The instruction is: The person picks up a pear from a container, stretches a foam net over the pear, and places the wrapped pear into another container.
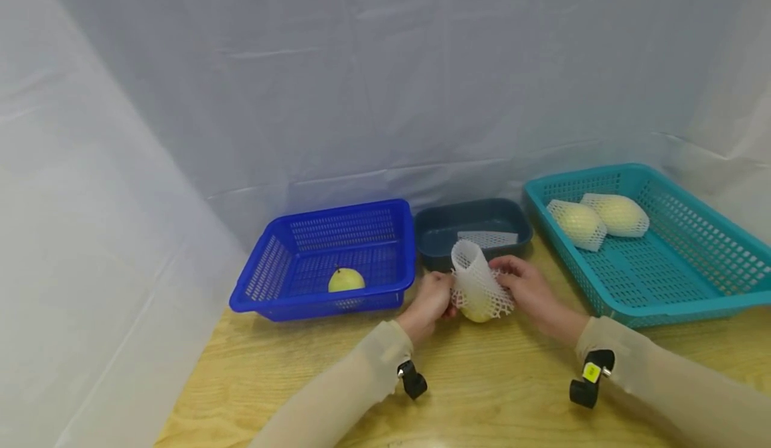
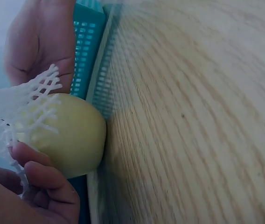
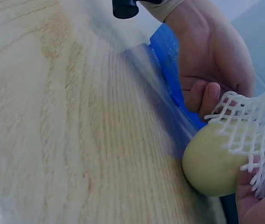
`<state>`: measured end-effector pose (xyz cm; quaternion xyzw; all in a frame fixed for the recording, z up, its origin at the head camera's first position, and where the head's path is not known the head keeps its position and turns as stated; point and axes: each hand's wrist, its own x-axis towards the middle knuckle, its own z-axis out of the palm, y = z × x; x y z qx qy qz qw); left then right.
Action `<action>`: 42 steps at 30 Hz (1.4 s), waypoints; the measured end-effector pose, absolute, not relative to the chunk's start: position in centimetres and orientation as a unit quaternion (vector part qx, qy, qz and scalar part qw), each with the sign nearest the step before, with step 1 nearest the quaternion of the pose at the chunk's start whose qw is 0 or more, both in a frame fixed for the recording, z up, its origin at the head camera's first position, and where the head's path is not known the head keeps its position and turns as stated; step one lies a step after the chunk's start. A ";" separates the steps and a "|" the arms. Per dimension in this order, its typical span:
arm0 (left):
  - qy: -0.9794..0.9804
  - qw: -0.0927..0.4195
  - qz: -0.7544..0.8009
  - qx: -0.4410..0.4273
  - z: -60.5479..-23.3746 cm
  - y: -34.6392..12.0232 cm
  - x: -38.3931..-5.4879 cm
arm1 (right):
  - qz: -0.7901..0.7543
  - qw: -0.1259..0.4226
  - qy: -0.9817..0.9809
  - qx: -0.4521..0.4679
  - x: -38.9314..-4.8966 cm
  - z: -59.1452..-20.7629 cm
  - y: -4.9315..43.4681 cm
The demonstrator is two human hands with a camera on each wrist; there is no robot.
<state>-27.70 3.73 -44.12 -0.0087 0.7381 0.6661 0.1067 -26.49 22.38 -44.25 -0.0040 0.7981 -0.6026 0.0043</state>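
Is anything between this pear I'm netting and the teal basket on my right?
Yes: your right hand, holding the netting, is on the basket side of the pear, and beyond it rises the teal basket's left wall. Nothing else visible stands between.

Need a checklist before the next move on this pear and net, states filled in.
1. Left hand pinching the net: ok.
2. Right hand holding the net's opposite side: ok.
3. Pear fully covered: not ok, lower part bare.
4. Pear unbruised under the mesh: cannot tell, partly hidden.
5. Room in the teal basket: ok, bare floor beside two wrapped pears.
6. Spare net in the dark bowl: ok.
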 end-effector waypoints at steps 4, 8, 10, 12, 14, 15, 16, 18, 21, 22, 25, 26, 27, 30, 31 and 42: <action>0.750 0.103 0.653 -0.004 -44.4 3.5 -27.9 | -0.595 0.003 0.803 -0.006 -26.4 -44.5 22.4; 0.761 0.108 0.640 0.002 -44.8 3.4 -27.9 | -0.581 0.008 0.814 -0.005 -26.4 -44.8 22.4; 0.765 0.123 0.633 0.003 -45.1 3.2 -28.0 | -0.571 0.008 0.821 -0.007 -26.5 -45.2 22.5; 0.768 0.137 0.626 0.003 -45.4 3.1 -28.0 | -0.563 0.007 0.826 -0.012 -26.5 -45.6 22.6; 0.771 0.151 0.618 0.002 -45.7 2.9 -28.1 | -0.557 0.008 0.830 -0.014 -26.5 -46.0 22.6; 0.772 0.157 0.616 0.003 -45.8 2.8 -28.1 | -0.554 0.010 0.833 -0.014 -26.6 -46.2 22.6; 0.773 0.160 0.613 0.004 -45.9 2.7 -28.1 | -0.548 0.011 0.836 -0.015 -26.6 -46.3 22.6; 0.780 0.161 0.605 0.009 -46.1 2.6 -28.2 | -0.538 0.016 0.843 -0.016 -26.7 -46.5 22.6; 0.803 0.149 0.576 0.031 -46.0 2.6 -28.3 | -0.501 0.005 0.865 -0.032 -26.7 -46.5 22.7; 0.817 0.140 0.557 0.040 -46.0 2.5 -28.3 | -0.486 -0.002 0.873 -0.040 -26.8 -46.5 22.7; 0.870 0.115 0.475 0.069 -45.7 2.5 -28.5 | -0.438 -0.018 0.897 -0.061 -26.9 -46.5 22.9; 0.886 0.108 0.444 0.077 -45.6 2.4 -28.6 | -0.424 -0.020 0.903 -0.065 -26.9 -46.5 23.0; 0.901 0.103 0.413 0.085 -45.4 2.4 -28.6 | -0.413 -0.017 0.908 -0.068 -27.0 -46.4 23.1; 0.929 0.094 0.340 0.114 -45.1 2.3 -28.7 | -0.384 -0.006 0.920 -0.073 -27.2 -46.4 23.0; 0.935 0.089 0.319 0.125 -45.1 2.3 -28.7 | -0.372 -0.005 0.925 -0.075 -27.2 -46.4 23.0; 0.972 0.013 0.149 0.184 -45.0 2.6 -28.8 | -0.277 -0.027 0.954 -0.109 -27.6 -47.0 23.3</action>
